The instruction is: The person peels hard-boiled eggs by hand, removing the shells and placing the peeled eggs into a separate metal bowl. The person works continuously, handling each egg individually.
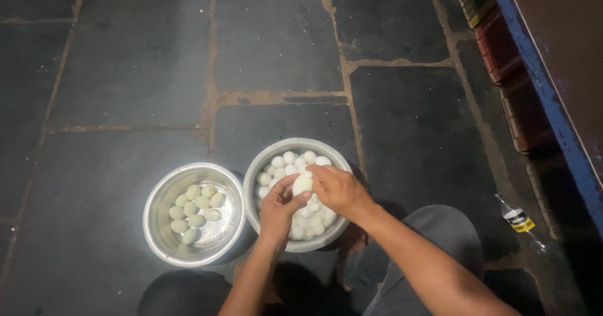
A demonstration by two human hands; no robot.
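The person works low over a floor [138,58] of dark stone slabs with pale joints between them. Two round steel bowls stand on it, side by side and nearly touching.

The left hand [279,210] is closed around a white egg [303,184], which it grips from below with thumb and fingers. The right hand [339,189] comes from the other side and its bent fingertips touch the top of the same egg, so both hands meet on it. The egg is held just above the right bowl [300,144], over its middle.

This right bowl is full of many white eggs [286,163], heaped together; part of the heap is hidden under the two hands. The left bowl [157,215] holds fewer eggs [196,210], which look smooth and slightly yellowish, and they lie in one loose layer on the bottom, with bare metal around them.

The person's knee [440,228], in grey cloth, is just right of the right bowl. Further right, a small clear plastic bottle [520,222] with a yellow label lies on the floor, well apart from the bowls. At the right edge a worktop [553,102] with a blue painted rim runs along, and red and yellow crates [502,52] stand beneath it.
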